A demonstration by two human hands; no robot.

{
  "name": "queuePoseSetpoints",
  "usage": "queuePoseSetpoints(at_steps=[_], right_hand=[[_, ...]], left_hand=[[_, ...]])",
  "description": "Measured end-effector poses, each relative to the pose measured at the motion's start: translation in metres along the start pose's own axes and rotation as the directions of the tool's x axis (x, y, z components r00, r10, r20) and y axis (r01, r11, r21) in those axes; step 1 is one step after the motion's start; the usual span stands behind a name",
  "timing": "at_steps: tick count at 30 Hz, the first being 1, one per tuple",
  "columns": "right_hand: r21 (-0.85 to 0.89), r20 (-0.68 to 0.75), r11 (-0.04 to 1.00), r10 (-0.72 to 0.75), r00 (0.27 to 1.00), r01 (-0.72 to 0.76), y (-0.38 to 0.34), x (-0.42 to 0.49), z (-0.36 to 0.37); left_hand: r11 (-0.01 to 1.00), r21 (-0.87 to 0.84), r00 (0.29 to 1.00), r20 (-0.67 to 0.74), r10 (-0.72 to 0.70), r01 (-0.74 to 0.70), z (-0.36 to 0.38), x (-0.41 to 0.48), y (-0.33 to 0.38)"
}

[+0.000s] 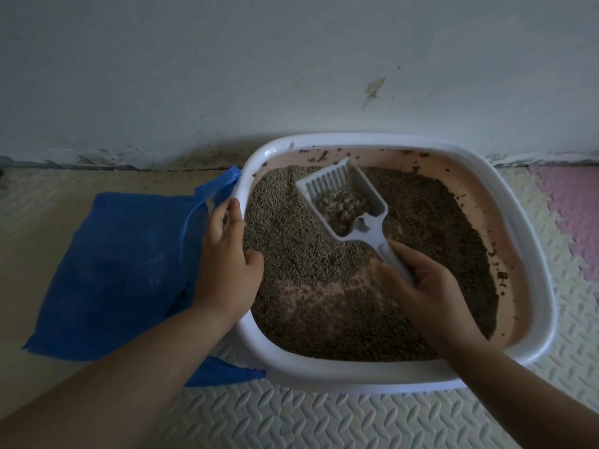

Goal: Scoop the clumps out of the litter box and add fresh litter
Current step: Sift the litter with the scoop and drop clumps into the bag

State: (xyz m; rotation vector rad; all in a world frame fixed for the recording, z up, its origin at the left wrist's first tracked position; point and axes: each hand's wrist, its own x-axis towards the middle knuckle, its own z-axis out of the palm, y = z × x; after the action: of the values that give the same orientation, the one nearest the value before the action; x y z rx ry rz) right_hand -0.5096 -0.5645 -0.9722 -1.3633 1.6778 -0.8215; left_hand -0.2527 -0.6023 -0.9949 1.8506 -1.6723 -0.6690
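A litter box (538, 241) with a white rim and pink inside stands on the floor against the wall, filled with brown-grey litter (324, 260). My right hand (421, 286) grips the handle of a white slotted scoop (343, 196) held above the litter. A pale clump (342, 207) with loose grains lies in the scoop's bowl. My left hand (227, 254) grips the box's left rim, thumb inside over the litter. A bare pink patch of the box floor shows near the middle front.
A blue plastic bag (123, 260) lies flat on the floor left of the box, its handle against the rim. Pale textured foam mats (291, 419) cover the floor, one pink tile (570, 202) at right. The stained white wall (291, 76) stands directly behind.
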Motion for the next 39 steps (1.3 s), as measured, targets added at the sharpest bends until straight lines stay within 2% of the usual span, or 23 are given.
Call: queuePoseSetpoints(at_steps=[9, 17, 24, 29, 32, 35, 39], right_hand=[[-0.049, 0.066, 0.997, 0.063, 0.996, -0.059, 0.001, 0.000, -0.006], [-0.133, 0.120, 0.991, 0.016, 0.993, 0.000, 0.004, -0.005, -0.010], [-0.093, 0.145, 0.996, 0.024, 0.989, -0.011, 0.000, -0.008, -0.017], [-0.133, 0.173, 0.991, -0.003, 0.985, 0.026, -0.005, -0.013, -0.019], [-0.120, 0.206, 0.992, -0.012, 0.978, 0.037, -0.012, -0.017, -0.016], [-0.112, 0.252, 0.992, -0.030, 0.967, 0.060, -0.020, -0.020, -0.010], [-0.135, 0.327, 0.984, -0.064, 0.943, 0.113, -0.035, -0.024, -0.001]], left_hand=[[1.000, 0.004, 1.000, -0.008, 0.007, -0.007, 0.001, 0.001, -0.001], [1.000, 0.013, 1.000, -0.005, 0.010, -0.010, 0.001, 0.001, -0.001], [0.999, 0.036, 1.000, 0.007, 0.023, -0.023, -0.001, 0.000, 0.000], [0.995, 0.071, 0.994, 0.089, 0.059, -0.065, -0.016, 0.000, 0.006], [0.969, 0.166, 0.976, 0.151, 0.157, -0.182, -0.044, -0.006, 0.009], [0.893, 0.347, 0.957, 0.151, 0.247, -0.285, -0.076, -0.011, 0.000], [0.864, 0.454, 0.976, 0.108, 0.190, -0.219, -0.090, -0.023, -0.012]])
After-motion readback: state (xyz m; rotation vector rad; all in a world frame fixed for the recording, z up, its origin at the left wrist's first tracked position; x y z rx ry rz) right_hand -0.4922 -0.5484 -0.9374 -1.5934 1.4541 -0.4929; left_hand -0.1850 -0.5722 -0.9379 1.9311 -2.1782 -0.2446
